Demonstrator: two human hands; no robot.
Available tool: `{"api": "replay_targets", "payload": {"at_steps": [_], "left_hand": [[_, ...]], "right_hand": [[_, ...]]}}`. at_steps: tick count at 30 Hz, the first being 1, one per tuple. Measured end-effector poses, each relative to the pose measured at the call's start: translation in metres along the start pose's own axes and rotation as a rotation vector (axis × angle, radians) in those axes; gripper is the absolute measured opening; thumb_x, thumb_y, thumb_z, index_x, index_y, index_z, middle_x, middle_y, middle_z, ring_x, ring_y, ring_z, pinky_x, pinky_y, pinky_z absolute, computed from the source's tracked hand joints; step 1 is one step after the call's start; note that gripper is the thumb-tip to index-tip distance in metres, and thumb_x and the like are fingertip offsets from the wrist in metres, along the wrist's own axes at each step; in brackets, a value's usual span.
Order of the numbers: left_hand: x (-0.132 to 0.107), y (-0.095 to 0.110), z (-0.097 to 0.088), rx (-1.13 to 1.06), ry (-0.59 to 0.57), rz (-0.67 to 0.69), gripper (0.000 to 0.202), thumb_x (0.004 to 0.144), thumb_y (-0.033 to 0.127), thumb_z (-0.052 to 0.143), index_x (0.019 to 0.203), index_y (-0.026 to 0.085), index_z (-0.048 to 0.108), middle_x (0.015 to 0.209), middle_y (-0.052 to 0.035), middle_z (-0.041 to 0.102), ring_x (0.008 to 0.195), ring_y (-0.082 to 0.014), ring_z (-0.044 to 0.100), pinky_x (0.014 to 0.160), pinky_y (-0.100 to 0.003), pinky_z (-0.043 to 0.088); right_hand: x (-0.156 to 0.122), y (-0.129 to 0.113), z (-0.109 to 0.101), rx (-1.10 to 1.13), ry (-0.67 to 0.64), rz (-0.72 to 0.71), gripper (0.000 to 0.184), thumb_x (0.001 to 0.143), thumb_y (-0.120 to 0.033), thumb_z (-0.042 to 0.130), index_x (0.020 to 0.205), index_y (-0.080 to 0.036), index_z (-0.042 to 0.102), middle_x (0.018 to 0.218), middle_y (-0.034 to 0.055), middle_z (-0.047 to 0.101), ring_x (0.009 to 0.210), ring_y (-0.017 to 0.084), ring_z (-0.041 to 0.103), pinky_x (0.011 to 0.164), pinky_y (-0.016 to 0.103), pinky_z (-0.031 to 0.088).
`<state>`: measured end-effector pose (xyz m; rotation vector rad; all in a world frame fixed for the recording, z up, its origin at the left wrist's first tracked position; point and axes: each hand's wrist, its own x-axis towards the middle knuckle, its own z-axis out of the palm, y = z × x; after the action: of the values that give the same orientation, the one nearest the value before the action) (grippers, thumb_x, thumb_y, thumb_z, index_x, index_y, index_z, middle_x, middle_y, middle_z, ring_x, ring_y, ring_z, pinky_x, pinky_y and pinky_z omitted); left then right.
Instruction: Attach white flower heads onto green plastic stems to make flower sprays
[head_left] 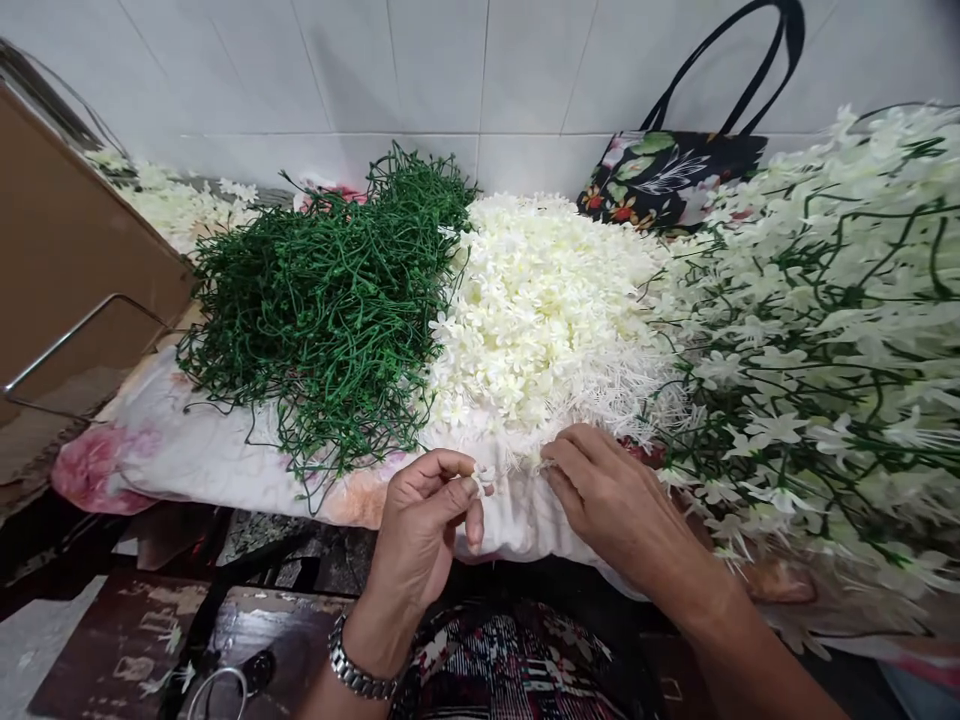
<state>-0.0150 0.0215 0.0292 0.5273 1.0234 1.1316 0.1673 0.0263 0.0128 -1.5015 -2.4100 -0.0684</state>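
Observation:
My left hand (pixel 431 510), with a metal watch (pixel 356 665) on its wrist, pinches a small white artificial flower (pixel 484 482) between thumb and forefinger. To its right, my right hand (pixel 600 490) has its fingertips together at the front edge of a heap of thin white stamens (pixel 630 385). Whatever is between those fingertips is too small to make out. Just beyond both hands spreads a pile of loose cream-white flower heads (pixel 525 300). Left of that lies a thick tangle of green plastic stems (pixel 330 290).
Finished-looking white flower sprays (pixel 810 380) are heaped at the right. A black floral bag (pixel 675 175) stands against the tiled wall (pixel 420 70). A cardboard box (pixel 67 230) is at the left. Flower-patterned cloth (pixel 210 450) covers the work surface.

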Motion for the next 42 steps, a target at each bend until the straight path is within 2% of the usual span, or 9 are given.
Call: {"api": "replay_targets", "payload": {"at_steps": [3, 11, 19, 22, 26, 28, 30, 34, 42], "left_hand": [[-0.002, 0.003, 0.001, -0.054, 0.013, -0.043, 0.026, 0.050, 0.025, 0.079, 0.062, 0.014, 0.059, 0.052, 0.0008, 0.063, 0.029, -0.0057, 0.044, 0.031, -0.017, 0.031], [-0.003, -0.007, -0.001, 0.083, 0.050, 0.067, 0.019, 0.055, 0.023, 0.076, 0.064, 0.013, 0.062, 0.048, 0.0047, 0.054, 0.038, -0.0069, 0.048, 0.040, -0.019, 0.037], [-0.003, -0.017, -0.007, 0.274, -0.033, 0.134, 0.007, 0.069, 0.021, 0.065, 0.071, 0.015, 0.064, 0.047, 0.0037, 0.053, 0.044, -0.0083, 0.047, 0.045, -0.019, 0.039], [-0.006, -0.015, -0.006, 0.384, -0.093, 0.192, 0.007, 0.072, 0.020, 0.060, 0.071, 0.015, 0.064, 0.059, -0.0004, 0.061, 0.048, -0.0091, 0.050, 0.047, -0.020, 0.041], [-0.007, -0.012, 0.000, 0.615, -0.177, 0.363, 0.011, 0.073, 0.013, 0.054, 0.067, 0.017, 0.062, 0.083, -0.0067, 0.070, 0.074, -0.0166, 0.063, 0.064, -0.025, 0.049], [-0.007, -0.013, 0.002, 0.736, -0.197, 0.428, 0.015, 0.072, 0.009, 0.050, 0.066, 0.018, 0.060, 0.084, -0.0063, 0.071, 0.084, -0.0187, 0.065, 0.073, -0.027, 0.050], [-0.006, -0.014, 0.003, 0.834, -0.199, 0.461, 0.018, 0.072, 0.007, 0.047, 0.066, 0.019, 0.058, 0.084, -0.0056, 0.071, 0.084, -0.0190, 0.065, 0.075, -0.029, 0.050], [-0.004, -0.018, 0.002, 0.924, -0.179, 0.478, 0.018, 0.072, 0.006, 0.045, 0.069, 0.019, 0.057, 0.088, -0.0057, 0.072, 0.084, -0.0189, 0.066, 0.075, -0.030, 0.050], [-0.003, -0.020, 0.000, 0.912, -0.163, 0.427, 0.018, 0.074, 0.006, 0.045, 0.069, 0.019, 0.057, 0.087, -0.0048, 0.071, 0.083, -0.0185, 0.066, 0.074, -0.028, 0.049]], "right_hand": [[-0.002, -0.003, -0.002, 0.069, 0.029, -0.001, 0.018, 0.087, -0.009, 0.043, 0.080, -0.015, 0.058, 0.080, 0.0084, 0.053, 0.081, 0.022, 0.051, 0.071, 0.033, 0.042], [-0.007, 0.000, -0.008, 0.226, 0.043, -0.007, 0.015, 0.088, -0.011, 0.045, 0.084, -0.016, 0.058, 0.084, 0.0077, 0.055, 0.082, 0.020, 0.051, 0.074, 0.034, 0.043], [0.000, -0.011, -0.009, 0.203, 0.013, -0.023, 0.020, 0.088, -0.010, 0.043, 0.084, -0.015, 0.062, 0.081, 0.0076, 0.054, 0.080, 0.020, 0.047, 0.073, 0.034, 0.040], [0.000, -0.013, -0.008, 0.239, 0.009, -0.028, 0.021, 0.088, -0.009, 0.044, 0.087, -0.016, 0.064, 0.083, 0.0079, 0.055, 0.080, 0.020, 0.047, 0.074, 0.034, 0.041], [-0.001, -0.009, -0.008, 0.211, -0.030, -0.024, 0.022, 0.087, -0.006, 0.044, 0.092, -0.015, 0.064, 0.085, 0.0088, 0.056, 0.082, 0.021, 0.047, 0.073, 0.034, 0.041], [0.000, -0.006, -0.007, 0.183, -0.047, -0.030, 0.021, 0.087, -0.007, 0.045, 0.091, -0.015, 0.063, 0.083, 0.0083, 0.055, 0.081, 0.021, 0.047, 0.071, 0.033, 0.040], [0.000, -0.004, -0.006, 0.176, -0.052, -0.042, 0.020, 0.087, -0.008, 0.045, 0.088, -0.015, 0.063, 0.082, 0.0077, 0.054, 0.080, 0.021, 0.047, 0.070, 0.033, 0.040], [0.000, -0.002, -0.005, 0.183, -0.044, -0.083, 0.021, 0.087, -0.007, 0.043, 0.083, -0.015, 0.062, 0.082, 0.0079, 0.054, 0.080, 0.020, 0.046, 0.072, 0.033, 0.041], [-0.004, -0.004, -0.011, 0.202, -0.071, -0.087, 0.019, 0.086, -0.005, 0.042, 0.083, -0.014, 0.059, 0.087, 0.0093, 0.055, 0.084, 0.021, 0.047, 0.074, 0.035, 0.042]]}}
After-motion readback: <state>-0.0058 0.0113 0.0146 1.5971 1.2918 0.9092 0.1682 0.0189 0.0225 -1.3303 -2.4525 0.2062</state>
